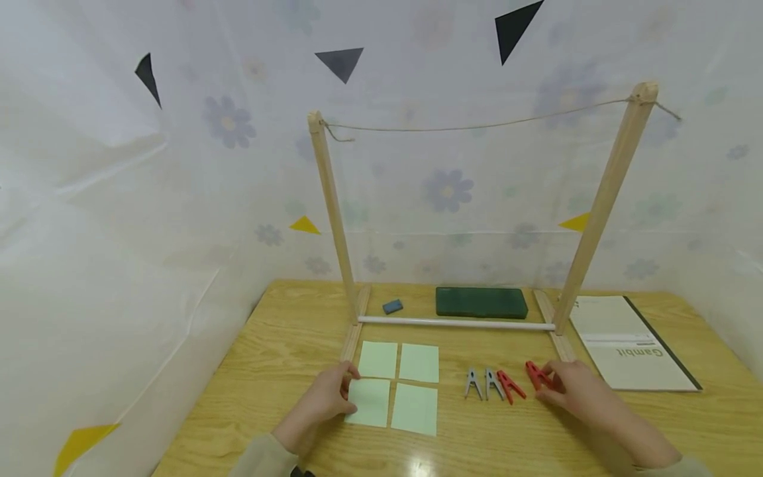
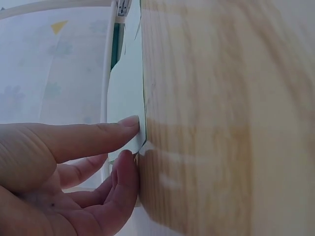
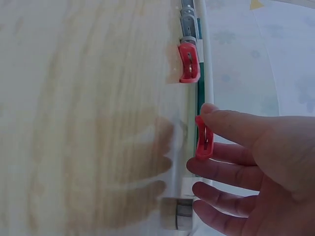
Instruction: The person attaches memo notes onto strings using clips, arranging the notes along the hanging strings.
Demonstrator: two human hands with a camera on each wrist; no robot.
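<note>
- We saw the left hand (image 1: 324,401) at the near-left sticky note (image 1: 369,402), one of four pale green notes laid out as a square on the counter (image 1: 286,351), just in front of the wooden drying frame (image 1: 453,322).
- In the left wrist view its fingers (image 2: 123,123) pinched that note's corner, forefinger above and thumb below, lifting it slightly off the wood.
- We judged the note light and limp; a corner or edge pinch suits it, since it would crease under a hard squeeze.
- The right hand (image 1: 581,391) was at the red clothespin (image 1: 538,375), rightmost in a row of four, near the frame's right foot.
- Its fingers (image 3: 221,120) closed around that pin's sides.
- We judged the pin stiff, light and springy, best held by its tail ends.
</note>
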